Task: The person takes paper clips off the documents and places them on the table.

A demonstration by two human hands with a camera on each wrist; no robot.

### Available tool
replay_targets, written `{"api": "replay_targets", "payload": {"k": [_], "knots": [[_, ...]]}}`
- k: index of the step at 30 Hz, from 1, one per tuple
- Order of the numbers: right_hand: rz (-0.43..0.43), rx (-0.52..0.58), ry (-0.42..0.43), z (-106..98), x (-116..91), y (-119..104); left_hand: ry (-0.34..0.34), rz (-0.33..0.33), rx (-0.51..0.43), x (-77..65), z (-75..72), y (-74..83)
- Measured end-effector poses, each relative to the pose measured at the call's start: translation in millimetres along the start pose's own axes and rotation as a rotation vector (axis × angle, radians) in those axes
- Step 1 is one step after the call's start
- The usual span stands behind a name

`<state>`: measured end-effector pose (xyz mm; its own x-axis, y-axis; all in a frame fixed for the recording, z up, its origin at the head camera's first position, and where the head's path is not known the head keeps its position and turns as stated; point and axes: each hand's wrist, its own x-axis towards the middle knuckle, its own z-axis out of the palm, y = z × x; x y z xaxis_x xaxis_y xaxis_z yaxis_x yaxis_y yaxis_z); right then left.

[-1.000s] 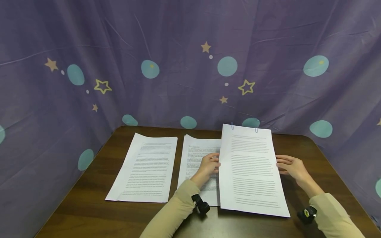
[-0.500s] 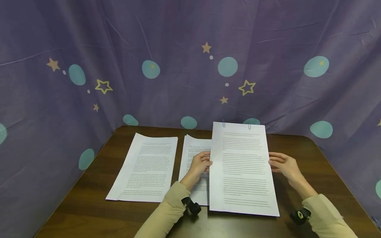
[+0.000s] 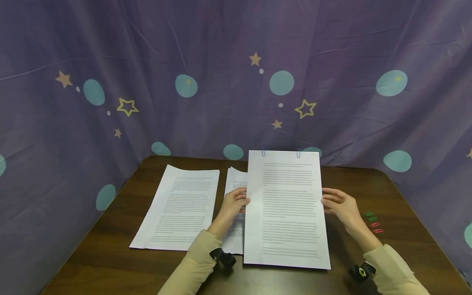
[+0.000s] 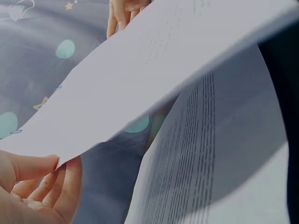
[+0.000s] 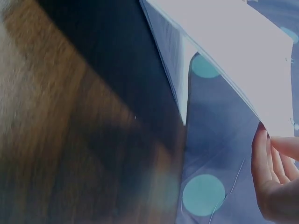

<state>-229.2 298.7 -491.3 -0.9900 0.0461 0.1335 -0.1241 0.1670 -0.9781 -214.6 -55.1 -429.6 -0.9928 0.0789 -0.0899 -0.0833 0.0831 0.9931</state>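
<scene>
Two blue paperclips (image 3: 263, 152) were already fitted to the printed sheaf (image 3: 285, 209), pinched by left hand (image 3: 232, 203) and right hand (image 3: 343, 207) partly over another stack (image 3: 236, 231), with green paperclips (image 3: 369, 214) and red paperclips (image 3: 375, 225) apparently left unused.

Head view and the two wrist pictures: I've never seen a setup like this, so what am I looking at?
No machine is at work here, just a person's bare hands. The head view comes from a camera worn on the head, looking forward and down; the others come from one camera on each wrist. The left hand and right hand pinch opposite side edges of a paper bundle, held up, with two blue paper clips at its top. On the brown table lie printed pages at left, more pages partly hidden by the bundle, and, at right, two green clips and two red clips.
</scene>
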Motion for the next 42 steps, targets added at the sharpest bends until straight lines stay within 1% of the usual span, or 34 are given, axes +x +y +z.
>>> {"api": "replay_targets", "payload": {"k": [1, 2, 4, 5, 8, 9, 11, 12, 13, 15, 18, 20, 24, 28, 31, 32, 33, 36, 38, 39, 42], "knots": [[-0.008, 0.013, -0.003, 1.8, -0.6, -1.0, 0.002, 0.001, 0.005, -1.0, -1.8, 0.4], [-0.024, 0.049, -0.027, 3.9, -3.2, -6.7, 0.007, 0.005, 0.010, -1.9, -3.3, 1.0], [-0.031, 0.063, -0.041, 9.0, -7.2, -15.7, 0.016, 0.006, 0.011, -3.3, -6.4, 2.1], [-0.031, 0.072, -0.032, 12.6, -9.7, -21.3, 0.018, 0.008, 0.007, -3.8, -7.9, 2.5], [-0.031, 0.045, -0.046, 24.9, -22.0, -50.7, 0.029, 0.013, -0.007, -4.4, -12.6, 2.4], [-0.021, 0.009, -0.026, 28.7, -24.3, -56.5, 0.030, 0.011, -0.016, -4.4, -14.3, 2.0], [-0.026, 0.018, -0.026, 33.9, -28.2, -65.4, 0.031, 0.007, -0.031, -5.0, -17.4, 1.3], [-0.034, -0.005, -0.032, 35.8, -29.4, -68.4, 0.033, 0.004, -0.030, -5.3, -18.9, 1.2], [-0.033, 0.001, -0.029, 36.5, -28.6, -66.1, 0.035, 0.000, -0.031, -5.7, -20.4, 1.1], [-0.059, 0.018, -0.028, 36.3, -24.6, -56.6, 0.037, 0.002, -0.024, -6.3, -23.2, 0.4], [-0.108, 0.030, -0.044, 34.5, -16.0, -36.6, 0.045, 0.022, -0.010, -7.1, -27.1, -0.4], [-0.137, 0.053, -0.034, 33.7, -8.5, -19.9, 0.054, 0.032, -0.005, -7.3, -29.6, -0.9], [-0.150, 0.040, 0.001, 34.6, 2.8, 6.2, 0.063, 0.062, -0.001, -7.7, -33.6, -1.5], [-0.138, -0.001, 0.018, 37.6, 6.2, 13.1, 0.067, 0.083, -0.003, -7.8, -36.2, -1.8], [-0.165, -0.007, 0.012, 39.6, 6.6, 11.4, 0.070, 0.088, -0.002, -8.1, -37.7, -1.8], [-0.149, -0.027, 0.007, 42.7, 1.7, -2.7, 0.072, 0.087, 0.000, -8.3, -38.0, -1.8], [-0.155, -0.049, -0.005, 45.9, -4.1, -18.8, 0.076, 0.086, 0.000, -8.5, -38.2, -1.8], [-0.200, -0.138, -0.028, 56.4, -21.4, -71.7, 0.089, 0.089, -0.006, -9.3, -38.3, -2.2], [-0.218, -0.222, -0.017, 62.9, -30.8, -105.1, 0.095, 0.092, -0.011, -9.6, -38.4, -2.5], [-0.260, -0.254, -0.005, 63.5, -30.6, -110.0, 0.096, 0.096, -0.013, -9.7, -38.5, -2.5], [-0.328, -0.330, 0.039, 63.3, -25.3, -116.7, 0.096, 0.106, -0.013, -10.1, -39.4, -2.2]]}}
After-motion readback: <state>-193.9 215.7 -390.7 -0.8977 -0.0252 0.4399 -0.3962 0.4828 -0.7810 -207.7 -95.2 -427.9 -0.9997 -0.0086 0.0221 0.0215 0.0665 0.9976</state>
